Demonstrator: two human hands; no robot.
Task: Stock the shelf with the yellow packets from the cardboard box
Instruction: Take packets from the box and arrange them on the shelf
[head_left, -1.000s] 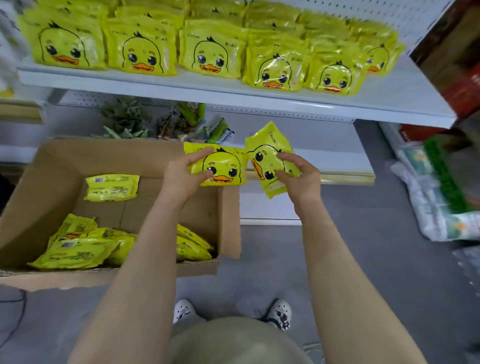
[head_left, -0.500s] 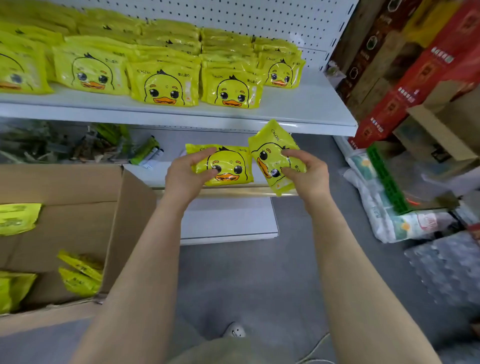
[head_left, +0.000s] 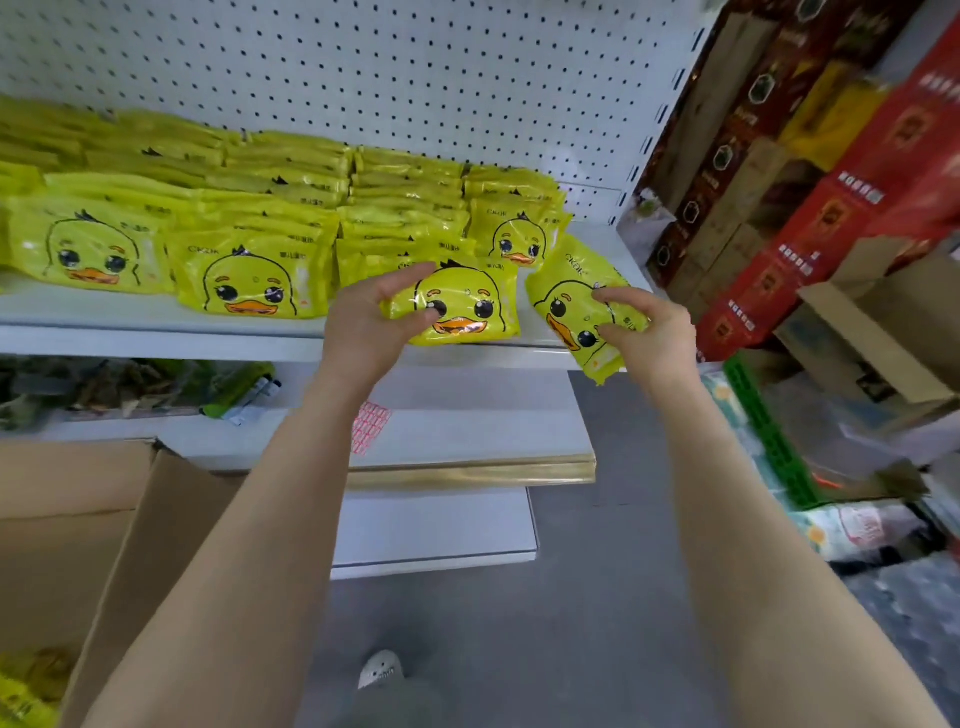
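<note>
**Two duck packets held at shelf edge**

Both hands up at the front lip of the white shelf (head_left: 156, 317), each w/ one yellow packet. Left hand (head_left: 363, 322) grips a packet (head_left: 462, 306) by its left side, thumb on front, fingers curled behind; duck face upright, facing the camera. It sits over the shelf edge, just in front of the stocked rows. Right hand (head_left: 644, 332) clamps a second packet (head_left: 571, 306), fingers across its right half; this one is tilted, duck face rotated, lower corner hanging below the shelf lip. The 2 held packets are near each other, narrow gap btwn them, not touching as far as I can tell.

Behind & left of the hands: stocked packets (head_left: 249, 280) in stacked rows, filling the shelf from far left to approx. above the left hand. Bare shelf remains behind the right hand, up to the pegboard back panel (head_left: 415, 78).

Below-left of the left hand: cardboard box (head_left: 119, 519), flap open, a few yellow packets visible at its bottom corner (head_left: 26, 691). Right of the right hand: stacked red & brown cartons (head_left: 810, 208).
</note>
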